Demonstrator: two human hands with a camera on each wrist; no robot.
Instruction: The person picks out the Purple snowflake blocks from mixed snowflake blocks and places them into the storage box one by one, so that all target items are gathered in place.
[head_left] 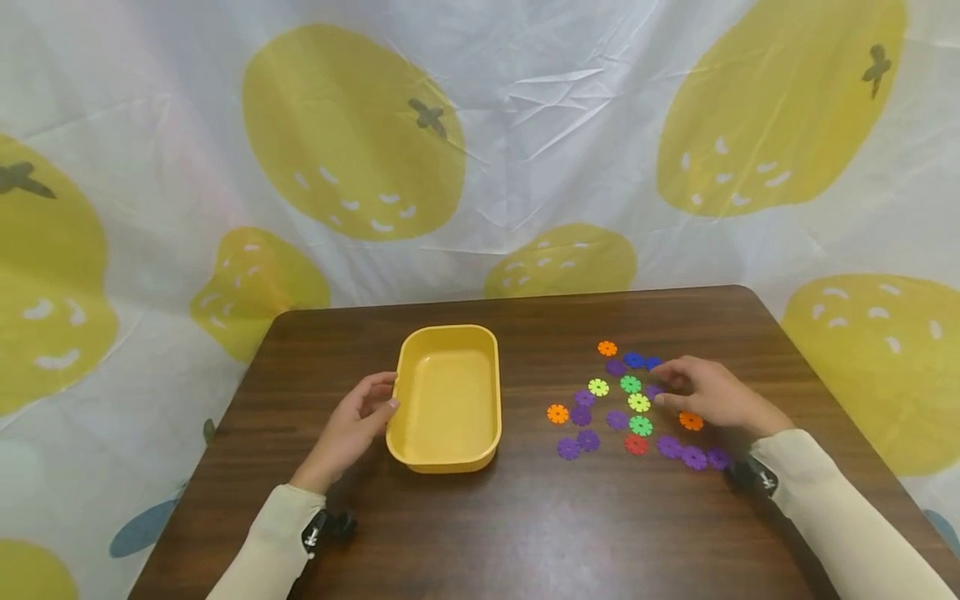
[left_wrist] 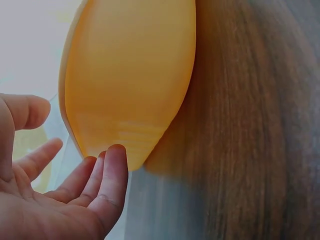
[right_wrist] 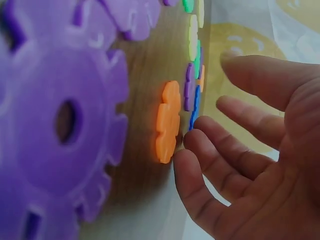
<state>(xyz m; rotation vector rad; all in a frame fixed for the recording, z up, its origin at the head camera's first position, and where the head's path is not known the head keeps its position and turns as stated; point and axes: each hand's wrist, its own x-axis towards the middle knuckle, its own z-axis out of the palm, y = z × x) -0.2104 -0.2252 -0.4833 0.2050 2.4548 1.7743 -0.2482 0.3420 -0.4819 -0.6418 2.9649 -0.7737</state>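
At centre, the left hand (head_left: 351,432), loosely spread, probably steadies the yellow plastic tub (head_left: 450,466) (contact is unclear); centre-right, the spread right hand (head_left: 712,398) hovers by notched discs (head_left: 641,405).

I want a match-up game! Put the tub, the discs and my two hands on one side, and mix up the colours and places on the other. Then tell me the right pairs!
Column one:
1. tub
2. discs
3. left hand
4. right hand

Column two:
A. at the right side of the discs
B. yellow all over
C. at the left side of the tub
D. many colours, such as purple, orange and green

Right pairs: 1-B, 2-D, 3-C, 4-A.
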